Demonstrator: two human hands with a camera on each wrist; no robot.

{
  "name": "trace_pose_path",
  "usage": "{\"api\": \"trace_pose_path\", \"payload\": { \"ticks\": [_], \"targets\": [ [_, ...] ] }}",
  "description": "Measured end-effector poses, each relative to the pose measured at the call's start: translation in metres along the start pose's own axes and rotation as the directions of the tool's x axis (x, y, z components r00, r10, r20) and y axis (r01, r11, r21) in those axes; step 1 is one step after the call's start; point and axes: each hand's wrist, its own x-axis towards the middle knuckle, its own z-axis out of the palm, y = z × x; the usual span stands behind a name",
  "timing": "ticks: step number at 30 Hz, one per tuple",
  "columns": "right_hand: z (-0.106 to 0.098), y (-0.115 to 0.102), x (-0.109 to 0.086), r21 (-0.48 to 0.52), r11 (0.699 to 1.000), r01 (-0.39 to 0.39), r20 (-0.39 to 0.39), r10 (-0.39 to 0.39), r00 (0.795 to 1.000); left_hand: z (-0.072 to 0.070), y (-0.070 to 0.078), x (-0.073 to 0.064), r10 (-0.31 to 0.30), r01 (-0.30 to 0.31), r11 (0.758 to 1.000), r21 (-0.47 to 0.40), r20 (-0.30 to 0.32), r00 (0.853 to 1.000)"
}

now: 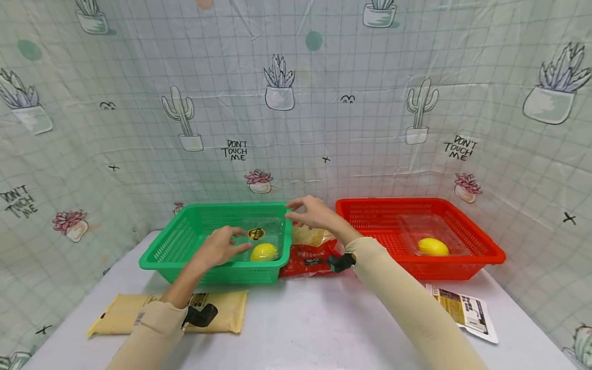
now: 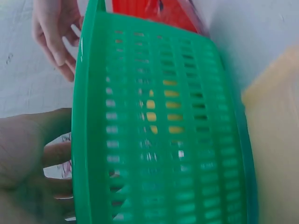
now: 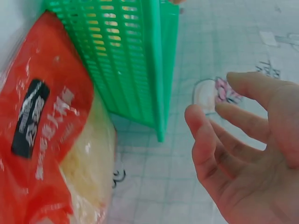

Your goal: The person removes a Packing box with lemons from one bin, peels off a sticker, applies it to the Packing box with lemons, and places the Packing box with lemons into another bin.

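My left hand (image 1: 223, 247) hovers over the front wall of a green plastic basket (image 1: 154, 263), its fingers loosely bent and holding nothing. Inside that basket, close to those fingertips, are a clear plastic box (image 1: 274, 226) and a yellow lemon-like fruit (image 1: 264, 252). At the basket's back right corner is my right hand (image 1: 315, 213), thumb and fingers spread apart with nothing between them. The right wrist view shows that hand (image 3: 247, 149) beside the green rim (image 3: 160, 93). In the left wrist view the left fingers pass partly behind the green rim (image 2: 80, 140).
Between the baskets lies a red and clear food bag (image 1: 307, 254). A red basket (image 1: 481, 252) on the right holds another clear box (image 1: 425, 226) and yellow fruit (image 1: 433, 246). In front lie a tan package (image 1: 226, 311) and a flat printed pouch (image 1: 467, 311). A patterned curtain (image 1: 324, 123) stands behind.
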Motion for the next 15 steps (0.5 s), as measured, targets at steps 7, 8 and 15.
{"api": "trace_pose_path", "payload": {
  "ticks": [7,8,15],
  "targets": [
    [-0.022,0.020,-0.028,-0.030,1.000,0.008,-0.090,-0.010,0.996,0.009,0.017,0.002,0.098,-0.099,0.995,-0.029,-0.038,0.995],
    [-0.025,0.024,-0.033,-0.041,0.999,-0.007,-0.106,0.002,0.994,0.011,0.019,0.003,0.108,-0.109,0.994,-0.031,-0.044,0.993],
    [-0.049,0.057,-0.065,-0.055,0.992,-0.115,-0.166,0.104,0.981,0.023,0.044,0.009,0.175,-0.180,0.983,-0.044,-0.101,0.979]
  ]
}}
